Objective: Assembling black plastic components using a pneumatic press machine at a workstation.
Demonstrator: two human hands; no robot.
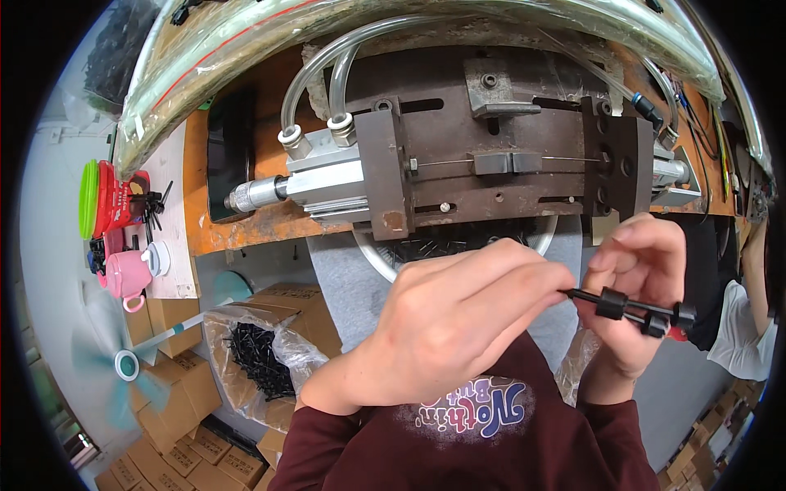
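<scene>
My left hand point(467, 315) is in front of my chest, its fingertips pinched on the thin end of a black rod-shaped plastic part point(610, 303) with round collars. Close on its right, my right hand point(639, 282) is curled around the thicker side of the black parts. Two rods seem to lie side by side there; the fingers partly hide them. Just beyond my hands stands a brown metal fixture point(458, 196) with a small grey block point(508, 163) at its middle and a thin metal rod through it. Below its front edge, a white basin point(378, 260) holds black parts, partly covered by my left hand.
Silver air cylinders point(327, 184) with clear hoses flank the fixture on the orange bench point(213, 237). At left are a pink mug point(127, 274), a fan point(126, 365) and cartons point(176, 393). A plastic-lined box point(262, 360) of black parts sits below. Another person's arm point(755, 262) shows at far right.
</scene>
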